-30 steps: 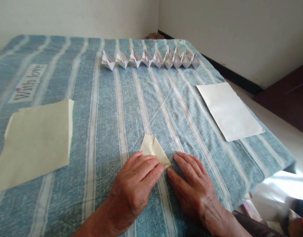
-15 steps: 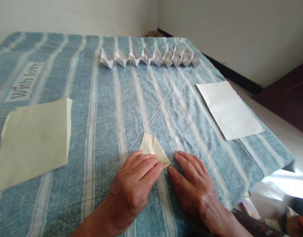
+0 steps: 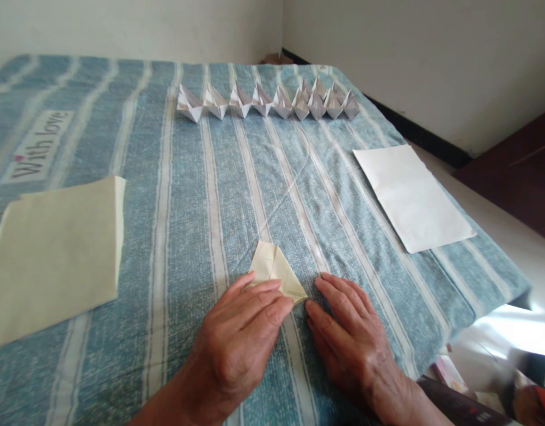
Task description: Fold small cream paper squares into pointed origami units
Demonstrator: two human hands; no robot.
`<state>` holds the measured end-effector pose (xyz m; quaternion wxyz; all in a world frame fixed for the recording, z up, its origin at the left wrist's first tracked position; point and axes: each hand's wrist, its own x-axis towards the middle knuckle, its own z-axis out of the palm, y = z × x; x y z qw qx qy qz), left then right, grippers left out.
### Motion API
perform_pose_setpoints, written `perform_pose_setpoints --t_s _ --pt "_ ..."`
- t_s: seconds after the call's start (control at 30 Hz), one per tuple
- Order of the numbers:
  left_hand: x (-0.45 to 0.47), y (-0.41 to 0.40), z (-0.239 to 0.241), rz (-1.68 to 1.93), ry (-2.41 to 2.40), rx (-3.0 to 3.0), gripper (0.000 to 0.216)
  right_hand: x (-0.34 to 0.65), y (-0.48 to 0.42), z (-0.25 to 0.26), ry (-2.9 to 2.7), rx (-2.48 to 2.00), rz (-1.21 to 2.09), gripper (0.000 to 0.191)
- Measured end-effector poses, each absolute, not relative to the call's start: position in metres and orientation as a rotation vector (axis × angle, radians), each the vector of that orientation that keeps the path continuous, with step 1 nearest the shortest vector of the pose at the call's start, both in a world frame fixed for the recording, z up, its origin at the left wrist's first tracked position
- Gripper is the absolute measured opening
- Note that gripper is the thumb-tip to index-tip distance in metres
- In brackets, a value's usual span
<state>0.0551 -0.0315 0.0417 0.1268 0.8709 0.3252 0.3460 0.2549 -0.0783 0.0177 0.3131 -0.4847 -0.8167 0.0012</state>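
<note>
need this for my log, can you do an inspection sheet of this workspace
surface: blue striped cloth, lettered "With love" at left
job's things: small folded cream paper flat on the cloth
clutter: row of folded paper shapes far side; cream sheets left; white sheet right
fingers: left hand flat on the folded paper; right hand flat on the cloth, fingertips at its corner
cables: nothing seen
surroundings: pale walls; dark furniture at right

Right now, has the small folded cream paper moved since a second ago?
No. The folded cream paper still sits on the same white stripe of the striped cover, its near edge under the left hand.
</note>
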Motion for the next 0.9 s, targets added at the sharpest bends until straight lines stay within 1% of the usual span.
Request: perform_pose_setpoints --t_s 0.3,0.63,0.9 --pt "0.0562 -0.0326 0.0441 1.016 0.943 2.504 0.022 0.2549 -0.0771 0.0185 -2.158 -1.268 -0.004 0.023" --pt "0.0573 -0.0309 0.0464 1.035 0.968 2.526 0.022 0.2551 -0.0790 0.0152 -2.159 -1.269 -0.024 0.031" --pt "0.0590 -0.0316 0.0419 1.088 1.017 2.504 0.020 0.2552 -0.0793 0.0152 -2.221 -1.301 -0.043 0.031"
